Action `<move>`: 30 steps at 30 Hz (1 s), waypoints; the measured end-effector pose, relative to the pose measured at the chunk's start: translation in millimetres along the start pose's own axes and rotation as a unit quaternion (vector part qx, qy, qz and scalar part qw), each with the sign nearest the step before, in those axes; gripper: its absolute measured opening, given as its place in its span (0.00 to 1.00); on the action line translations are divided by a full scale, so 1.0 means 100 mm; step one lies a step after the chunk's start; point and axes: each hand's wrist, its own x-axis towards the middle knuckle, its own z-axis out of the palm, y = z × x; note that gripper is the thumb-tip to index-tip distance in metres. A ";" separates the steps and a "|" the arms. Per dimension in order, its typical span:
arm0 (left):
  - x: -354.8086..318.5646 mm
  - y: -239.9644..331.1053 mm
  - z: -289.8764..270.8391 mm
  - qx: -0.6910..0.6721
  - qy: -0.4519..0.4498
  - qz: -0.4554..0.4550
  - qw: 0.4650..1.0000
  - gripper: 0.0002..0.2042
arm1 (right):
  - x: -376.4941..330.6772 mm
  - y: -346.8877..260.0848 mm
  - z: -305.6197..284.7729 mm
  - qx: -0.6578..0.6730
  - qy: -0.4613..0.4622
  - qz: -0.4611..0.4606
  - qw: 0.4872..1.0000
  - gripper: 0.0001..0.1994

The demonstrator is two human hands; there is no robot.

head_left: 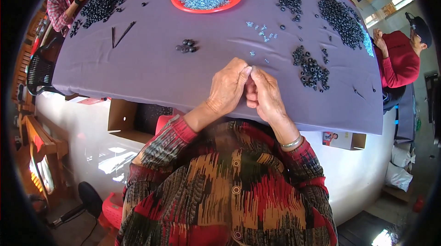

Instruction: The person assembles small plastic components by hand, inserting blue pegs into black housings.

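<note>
Both hands meet at the near edge of the round bench draped in grey-purple cloth (pixel 151 69), forearms rising from six o'clock. The left hand (pixel 227 86) is curled, fingertips pinched against those of the right hand (pixel 265 93), likewise bent; whatever they grip is too small to see. A small cluster of black rubber rings (pixel 186 46) lies at eleven o'clock, a scattered pile of black rings (pixel 312 70) at two o'clock.
</note>
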 end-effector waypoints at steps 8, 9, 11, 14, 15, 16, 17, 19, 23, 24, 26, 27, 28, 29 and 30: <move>0.00 0.02 0.00 0.111 0.011 0.047 0.993 0.08 | 0.02 0.03 0.03 0.081 -0.005 -0.012 0.997 0.11; 0.01 0.01 0.00 0.098 0.014 0.035 0.994 0.09 | 0.03 0.05 0.02 0.081 -0.005 -0.012 0.997 0.11; 0.01 0.00 -0.01 0.087 0.018 0.023 0.996 0.09 | 0.08 0.14 -0.01 -0.011 -0.008 -0.082 0.997 0.11; 0.01 0.00 -0.02 0.019 0.000 -0.032 0.999 0.11 | 0.11 0.21 -0.04 -0.117 -0.009 -0.198 0.973 0.09; 0.02 -0.01 -0.03 0.013 -0.003 -0.035 0.999 0.11 | 0.12 0.23 -0.04 -0.116 -0.010 -0.198 0.973 0.09; 0.02 -0.02 -0.04 0.008 -0.007 -0.039 0.999 0.12 | 0.14 0.24 -0.04 -0.246 0.043 -0.304 0.919 0.07; 0.04 -0.04 -0.06 0.008 -0.007 -0.039 0.999 0.12 | 0.16 0.24 -0.04 -0.367 0.094 -0.399 0.835 0.05; 0.10 -0.05 -0.12 -0.062 -0.056 -0.146 0.986 0.11 | 0.15 0.18 -0.06 -0.386 0.081 -0.409 0.823 0.04; 0.14 -0.17 -0.15 0.023 -0.001 -0.033 0.999 0.08 | 0.15 0.06 -0.25 -0.499 0.041 -0.413 0.761 0.03; 0.14 -0.17 -0.17 0.128 -0.001 0.031 0.991 0.06 | 0.17 0.02 -0.33 -0.499 0.038 -0.413 0.761 0.03; 0.14 -0.16 -0.18 0.229 -0.001 0.094 0.969 0.04 | 0.21 -0.06 -0.54 -0.546 0.093 -0.416 0.721 0.03; 0.15 -0.15 -0.18 0.269 -0.031 0.107 0.957 0.03 | 0.22 -0.09 -0.61 -0.569 0.122 -0.416 0.699 0.03; 0.16 -0.14 -0.18 0.307 -0.061 0.120 0.942 0.03 | 0.23 -0.10 -0.65 -0.572 0.128 -0.426 0.689 0.04; 0.16 -0.14 -0.17 0.307 -0.060 0.120 0.942 0.03 | 0.23 -0.11 -0.66 -0.573 0.128 -0.427 0.688 0.04; 0.16 -0.13 -0.17 0.327 -0.062 0.126 0.935 0.04 | 0.23 -0.12 -0.65 -0.593 0.132 -0.423 0.672 0.05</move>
